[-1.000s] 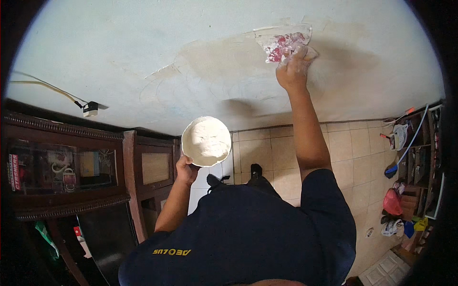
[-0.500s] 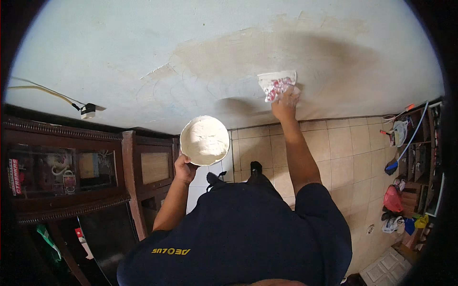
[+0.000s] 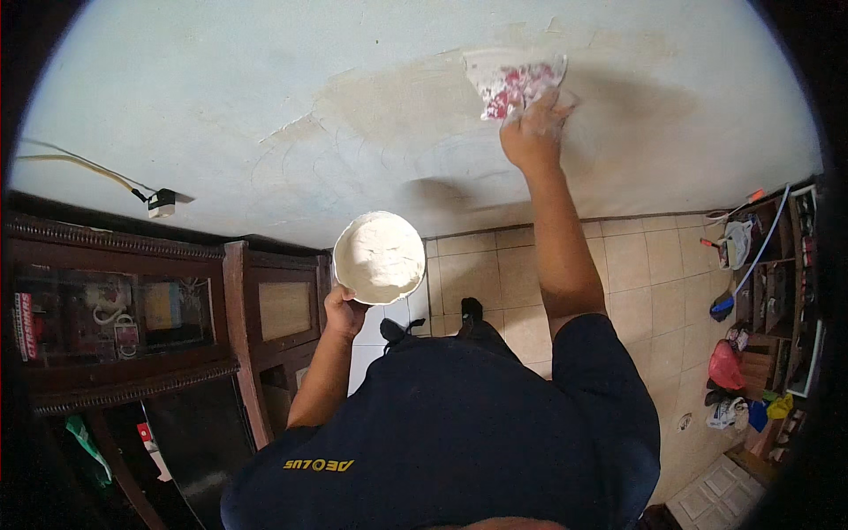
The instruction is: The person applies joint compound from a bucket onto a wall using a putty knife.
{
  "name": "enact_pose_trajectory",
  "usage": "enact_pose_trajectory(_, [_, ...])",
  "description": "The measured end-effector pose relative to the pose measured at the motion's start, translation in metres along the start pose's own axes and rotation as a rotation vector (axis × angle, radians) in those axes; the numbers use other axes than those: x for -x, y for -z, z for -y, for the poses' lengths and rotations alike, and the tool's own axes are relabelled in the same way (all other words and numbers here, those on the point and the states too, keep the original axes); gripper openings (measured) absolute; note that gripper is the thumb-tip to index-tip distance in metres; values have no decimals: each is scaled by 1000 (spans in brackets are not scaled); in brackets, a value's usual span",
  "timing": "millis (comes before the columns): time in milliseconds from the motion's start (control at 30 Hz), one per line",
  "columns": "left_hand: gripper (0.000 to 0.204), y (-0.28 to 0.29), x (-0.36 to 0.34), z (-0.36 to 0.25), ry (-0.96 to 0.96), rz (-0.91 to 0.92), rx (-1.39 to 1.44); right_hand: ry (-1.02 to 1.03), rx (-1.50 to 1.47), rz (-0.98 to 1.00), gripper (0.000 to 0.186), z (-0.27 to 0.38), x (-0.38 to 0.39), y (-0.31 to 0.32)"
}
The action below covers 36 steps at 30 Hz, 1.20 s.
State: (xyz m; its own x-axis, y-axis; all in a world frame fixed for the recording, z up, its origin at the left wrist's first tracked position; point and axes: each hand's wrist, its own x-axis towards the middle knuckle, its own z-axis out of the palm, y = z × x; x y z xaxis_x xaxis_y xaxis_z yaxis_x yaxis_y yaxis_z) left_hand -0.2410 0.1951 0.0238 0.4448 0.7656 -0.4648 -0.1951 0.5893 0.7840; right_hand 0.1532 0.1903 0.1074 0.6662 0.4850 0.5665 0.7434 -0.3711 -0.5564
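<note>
My left hand (image 3: 344, 311) grips the rim side of a round tub (image 3: 380, 259) filled with off-white paste, its thumb over the edge. The tub is held up in front of me, short of the wall. My right hand (image 3: 536, 132) is closed on a putty scraper (image 3: 514, 81), a flat red blade heavily smeared with white paste. The scraper lies against the pale wall (image 3: 221, 97), over a beige, damp-looking patch (image 3: 397, 97) of filler. White paste also coats my right fingers.
A dark wooden cabinet (image 3: 231, 300) with glass panes stands on the left. Above it a socket box with a cable (image 3: 162, 203) is fixed to the wall. Tiled floor (image 3: 636, 274) lies below. Shelves (image 3: 777, 291) with bags and small goods line the right.
My right hand has moved the scraper upward along the wall, from below the beige patch onto it. The tub in my left hand has hardly moved.
</note>
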Motion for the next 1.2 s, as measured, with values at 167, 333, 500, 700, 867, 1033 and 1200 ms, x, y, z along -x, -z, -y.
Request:
enact_pose_trajectory(167, [72, 0, 1, 3, -8, -1, 39, -231, 14, 394, 65, -67, 82, -63])
enact_pose_trajectory(333, [73, -5, -2, 3, -35, 0, 29, -174, -35, 129, 57, -121, 162, -79])
enact_pose_trajectory(500, [72, -11, 5, -1, -17, -45, 23, 181, -119, -231, 48, -90, 74, -30])
enact_pose_trajectory(700, [71, -8, -4, 0, -40, 72, 51, 27, 15, -28, 56, -49, 5, -8])
enact_pose_trajectory(867, [71, -16, -9, 1, -20, 32, 41, -7, 186, 159, 64, -159, 119, -105])
enact_pose_trajectory(1033, [72, -16, -3, 1, -58, 31, 39, -142, -99, 196, 64, -131, 125, -67])
enact_pose_trajectory(1200, [71, -22, -2, 0, -62, 56, 48, 67, -269, -102, 64, -38, 20, 22])
